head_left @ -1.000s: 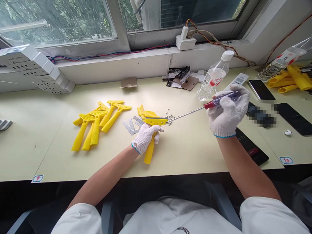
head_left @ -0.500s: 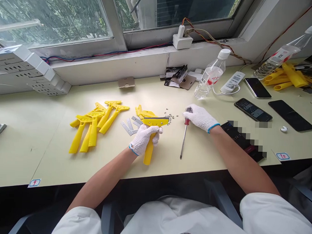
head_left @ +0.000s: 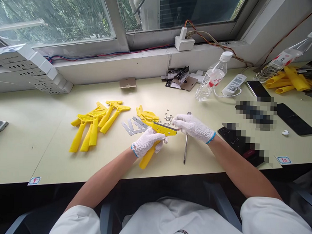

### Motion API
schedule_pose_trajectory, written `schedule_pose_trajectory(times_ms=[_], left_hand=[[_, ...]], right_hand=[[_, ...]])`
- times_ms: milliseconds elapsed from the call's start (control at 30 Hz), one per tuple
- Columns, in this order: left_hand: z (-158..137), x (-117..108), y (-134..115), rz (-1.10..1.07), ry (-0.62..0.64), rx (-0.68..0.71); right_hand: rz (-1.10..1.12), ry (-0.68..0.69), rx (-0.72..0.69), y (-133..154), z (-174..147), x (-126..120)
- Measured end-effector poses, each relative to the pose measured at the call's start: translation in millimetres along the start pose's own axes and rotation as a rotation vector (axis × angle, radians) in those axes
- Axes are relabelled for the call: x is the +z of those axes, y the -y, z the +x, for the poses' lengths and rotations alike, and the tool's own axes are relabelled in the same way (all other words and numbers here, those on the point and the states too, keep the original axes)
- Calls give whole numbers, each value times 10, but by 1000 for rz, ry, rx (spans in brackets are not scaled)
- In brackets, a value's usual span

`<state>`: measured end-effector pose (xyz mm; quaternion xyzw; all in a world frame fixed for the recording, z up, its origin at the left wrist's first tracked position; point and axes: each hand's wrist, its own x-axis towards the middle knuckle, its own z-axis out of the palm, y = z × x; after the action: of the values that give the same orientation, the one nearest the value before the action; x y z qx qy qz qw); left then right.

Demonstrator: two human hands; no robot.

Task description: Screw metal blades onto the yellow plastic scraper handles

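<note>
My left hand (head_left: pixel 150 141), in a white knitted glove, is wrapped round the handle of a yellow scraper (head_left: pixel 164 128). A dark strip runs along the scraper's head, which tilts down to the right. My right hand (head_left: pixel 194 127), gloved too, has its fingers pinched together at the head's right end; whatever they may hold is hidden. Under that hand lies a screwdriver (head_left: pixel 186 150), its shaft pointing towards me and most of its handle covered. Small screws (head_left: pixel 168 118) are scattered just beyond the scraper head. Flat metal blades (head_left: pixel 131 126) and yellow plastic pieces (head_left: pixel 146 114) lie left of them.
Several yellow scraper handles (head_left: pixel 93 128) are heaped on the left. A water bottle (head_left: pixel 212 78), a power strip (head_left: pixel 234 85) and phones (head_left: pixel 295 118) stand or lie to the right. Opened packaging (head_left: pixel 179 78) sits by the window wall. White boxes (head_left: pixel 34 70) are stacked at far left.
My right hand has let go of the screwdriver, leaving it on the table, and moved left to the scraper head. The scraper in my left hand has turned, its right end dipping towards me.
</note>
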<state>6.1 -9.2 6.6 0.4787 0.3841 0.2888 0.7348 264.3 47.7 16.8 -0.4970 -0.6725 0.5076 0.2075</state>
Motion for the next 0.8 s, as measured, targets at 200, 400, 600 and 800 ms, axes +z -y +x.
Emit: schedule_pose_trajectory(times_ms=[200, 400, 600, 800], left_hand=[[-19, -4, -32, 169, 148, -110], [-48, 31, -106, 212, 193, -153], [-47, -12, -84, 262, 202, -138], [-52, -25, -51, 286, 204, -111]], right_hand=[[123, 243, -71, -48, 30, 141], [20, 309, -117, -61, -3, 165], [58, 261, -136, -10, -38, 190], [95, 270, -155, 23, -55, 199]])
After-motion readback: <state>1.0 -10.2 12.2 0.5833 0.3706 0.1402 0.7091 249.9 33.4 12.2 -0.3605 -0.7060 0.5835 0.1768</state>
